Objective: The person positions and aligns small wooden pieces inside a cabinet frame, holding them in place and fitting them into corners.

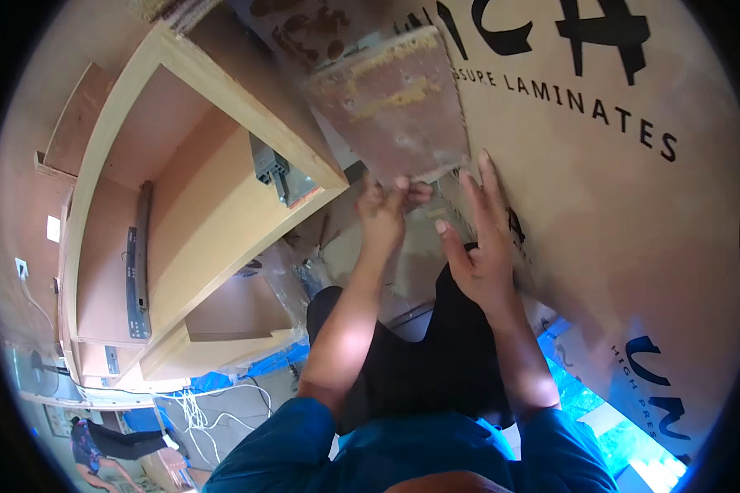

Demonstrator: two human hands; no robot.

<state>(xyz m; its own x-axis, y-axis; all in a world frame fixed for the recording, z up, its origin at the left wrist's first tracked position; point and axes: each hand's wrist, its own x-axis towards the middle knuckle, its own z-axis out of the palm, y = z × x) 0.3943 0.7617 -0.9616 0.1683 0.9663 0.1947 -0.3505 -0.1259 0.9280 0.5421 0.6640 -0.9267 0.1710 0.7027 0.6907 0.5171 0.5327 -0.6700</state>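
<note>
A brown wooden board with yellowish residue and a rough edge is in front of me, between a cabinet and a large tan panel. My left hand is at the board's near edge, fingers apart and partly bent. One fingertip appears to meet that edge; I cannot tell whether it bears any weight. My right hand has its fingers stretched out and spread, next to the board's near right corner. It is close to the tan panel, which carries dark printing. Nothing shows in its grasp.
At the left lies an open wooden cabinet frame with metal drawer slides and a grey hinge-like fitting. White cables trail across the floor. Another person is at the far lower left. Blue sheeting lies at the right.
</note>
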